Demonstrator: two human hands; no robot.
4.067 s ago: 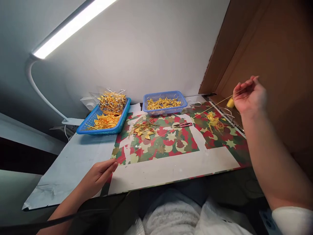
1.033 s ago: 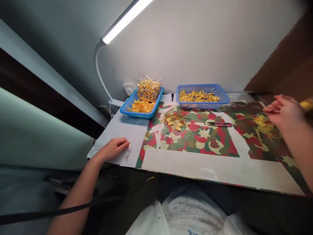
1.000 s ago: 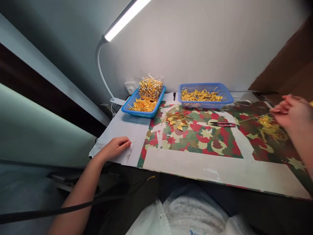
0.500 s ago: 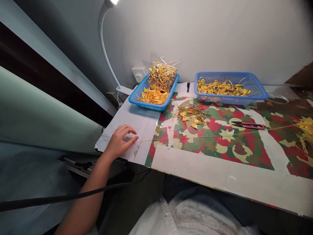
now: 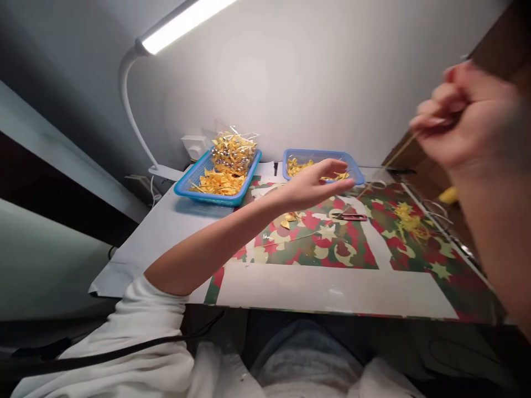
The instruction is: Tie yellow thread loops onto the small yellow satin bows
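My right hand (image 5: 460, 119) is raised at the upper right, its fingers closed in a fist round a thin yellow cord (image 5: 400, 150). The cord slants down from the fist and runs left across the patterned table cover. My left hand (image 5: 319, 182) reaches over the table in front of the right blue basket, thumb and fingers apart and nothing visible between them; its fingertips are close to the cord. Beneath it lie pink-handled thread snips (image 5: 354, 217) and a few yellow bows (image 5: 289, 220), partly hidden by my left arm.
The left blue basket (image 5: 244, 193) holds yellow bows and a clear bag of them. More yellow pieces lie in the right blue basket (image 5: 355, 172). A yellow tangle (image 5: 409, 221) rests on the table's right side. A lit lamp (image 5: 182, 25) hangs above; cardboard (image 5: 493, 61) stands at right.
My left hand has moved from the table's left end to the right, over the middle. My right hand has come into view, lifting the cord. The view has swung right.
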